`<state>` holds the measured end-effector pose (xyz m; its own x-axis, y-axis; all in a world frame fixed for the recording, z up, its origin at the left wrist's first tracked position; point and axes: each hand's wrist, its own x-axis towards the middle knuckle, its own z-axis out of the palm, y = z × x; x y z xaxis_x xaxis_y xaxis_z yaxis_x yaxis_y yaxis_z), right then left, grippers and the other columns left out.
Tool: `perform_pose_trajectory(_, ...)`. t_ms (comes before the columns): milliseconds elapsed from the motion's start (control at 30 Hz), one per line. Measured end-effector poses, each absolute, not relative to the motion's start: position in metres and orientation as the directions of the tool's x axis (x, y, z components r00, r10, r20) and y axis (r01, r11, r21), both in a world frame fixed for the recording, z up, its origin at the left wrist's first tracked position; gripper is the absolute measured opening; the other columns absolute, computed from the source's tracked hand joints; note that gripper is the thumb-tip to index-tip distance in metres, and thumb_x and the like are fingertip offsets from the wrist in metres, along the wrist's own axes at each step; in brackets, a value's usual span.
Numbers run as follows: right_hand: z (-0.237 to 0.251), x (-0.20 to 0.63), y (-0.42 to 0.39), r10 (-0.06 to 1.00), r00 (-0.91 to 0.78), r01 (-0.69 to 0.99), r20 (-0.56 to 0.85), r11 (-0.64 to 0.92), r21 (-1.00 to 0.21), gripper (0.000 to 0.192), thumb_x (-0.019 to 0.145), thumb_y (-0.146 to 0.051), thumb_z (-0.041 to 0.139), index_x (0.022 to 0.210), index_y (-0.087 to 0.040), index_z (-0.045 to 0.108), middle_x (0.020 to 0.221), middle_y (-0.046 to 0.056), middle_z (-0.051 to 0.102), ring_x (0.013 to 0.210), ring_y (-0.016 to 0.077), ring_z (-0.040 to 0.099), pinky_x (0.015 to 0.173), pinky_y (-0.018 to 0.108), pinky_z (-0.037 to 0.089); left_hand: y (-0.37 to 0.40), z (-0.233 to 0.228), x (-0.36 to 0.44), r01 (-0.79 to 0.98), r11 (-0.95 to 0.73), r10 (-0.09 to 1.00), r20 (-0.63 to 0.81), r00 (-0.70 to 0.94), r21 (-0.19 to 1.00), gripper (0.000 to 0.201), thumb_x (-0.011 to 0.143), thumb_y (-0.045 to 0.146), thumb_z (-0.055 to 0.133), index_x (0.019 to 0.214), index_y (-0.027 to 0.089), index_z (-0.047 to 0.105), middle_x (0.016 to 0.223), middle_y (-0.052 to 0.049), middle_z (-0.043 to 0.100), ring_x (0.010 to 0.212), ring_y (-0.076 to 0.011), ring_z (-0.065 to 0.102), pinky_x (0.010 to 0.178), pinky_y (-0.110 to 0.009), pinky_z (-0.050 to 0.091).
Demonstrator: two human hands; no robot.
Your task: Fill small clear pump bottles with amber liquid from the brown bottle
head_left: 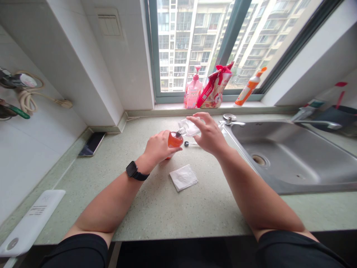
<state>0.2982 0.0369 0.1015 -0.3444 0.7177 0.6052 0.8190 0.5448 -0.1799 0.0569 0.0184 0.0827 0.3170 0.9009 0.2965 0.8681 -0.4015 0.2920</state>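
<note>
My left hand (158,149) is wrapped round a bottle of orange-red liquid (175,140) standing on the counter. In my right hand (210,134) is a clear bottle (190,127), tilted so that its neck points down and left at the orange bottle's mouth. The two necks meet or nearly meet; whether liquid flows I cannot tell. A small black cap with a thin pale stem (186,143) lies on the counter between the hands, partly hidden by my right hand. Nearer to me rests a folded white paper towel (184,178).
A steel sink (281,188) with a tap is at the right. On the window sill stand a pink pump bottle (193,93), a red bag (215,89) and an orange-and-white bottle (249,88). A phone (92,144) and a white flat device (35,219) lie at the left.
</note>
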Motion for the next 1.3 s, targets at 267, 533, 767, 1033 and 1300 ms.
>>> perform_pose_trajectory(267, 0.1019, 0.2965, 0.0350, 0.719, -0.346, 0.828, 0.603, 0.536, -0.164, 0.071, 0.082, -0.008, 0.063, 0.149, -0.031, 0.060, 0.145, 0.013, 0.058, 0.132, 0.0361, 0.059, 0.109, 0.059, 0.053, 0.0177, 0.0825, 0.0569, 0.869, -0.407, 0.897, 0.302, 0.323, 0.280, 0.066, 0.086, 0.069, 0.083, 0.125, 0.021, 0.060, 0.121, -0.011, 0.075, 0.104, -0.0301, 0.072, 0.087, -0.038, 0.053)
perform_pose_trajectory(533, 0.1033, 0.2950, 0.0335, 0.716, -0.346, 0.829, 0.606, 0.536, -0.160, 0.075, 0.081, -0.004, 0.060, 0.150, -0.034, 0.059, 0.145, 0.012, 0.058, 0.135, 0.0366, 0.057, 0.111, 0.059, 0.052, 0.0189, 0.0814, 0.0567, 0.868, -0.410, 0.895, 0.304, 0.325, 0.280, 0.066, 0.086, 0.069, 0.082, 0.126, 0.021, 0.060, 0.121, -0.011, 0.075, 0.105, -0.0307, 0.072, 0.087, -0.039, 0.054)
perform_pose_trajectory(767, 0.1042, 0.2935, 0.0318, 0.712, -0.350, 0.828, 0.609, 0.539, -0.154, 0.077, 0.079, -0.001, 0.057, 0.149, -0.031, 0.060, 0.146, 0.013, 0.056, 0.137, 0.0358, 0.055, 0.111, 0.057, 0.053, 0.0180, 0.0820, 0.0570, 0.868, -0.409, 0.897, 0.300, 0.325, 0.282, 0.068, 0.086, 0.068, 0.083, 0.129, 0.021, 0.059, 0.122, -0.011, 0.075, 0.105, -0.0312, 0.073, 0.088, -0.039, 0.054)
perform_pose_trajectory(1033, 0.1034, 0.2922, 0.0307, 0.705, -0.347, 0.824, 0.618, 0.544, -0.157, 0.079, 0.078, 0.000, 0.057, 0.150, -0.032, 0.059, 0.147, 0.013, 0.056, 0.138, 0.0359, 0.055, 0.109, 0.057, 0.056, 0.0184, 0.0815, 0.0572, 0.873, -0.403, 0.900, 0.294, 0.323, 0.276, 0.068, 0.086, 0.068, 0.083, 0.128, 0.021, 0.059, 0.122, -0.011, 0.075, 0.106, -0.0317, 0.072, 0.090, -0.040, 0.054)
perform_pose_trajectory(1300, 0.1028, 0.2919, 0.0304, 0.703, -0.349, 0.815, 0.620, 0.554, -0.169, 0.080, 0.079, 0.002, 0.054, 0.150, -0.033, 0.058, 0.148, 0.013, 0.054, 0.140, 0.0362, 0.053, 0.114, 0.059, 0.055, 0.0190, 0.0797, 0.0568, 0.867, -0.410, 0.896, 0.303, 0.325, 0.283, 0.069, 0.085, 0.068, 0.083, 0.131, 0.021, 0.059, 0.123, -0.011, 0.075, 0.106, -0.0313, 0.072, 0.091, -0.040, 0.054)
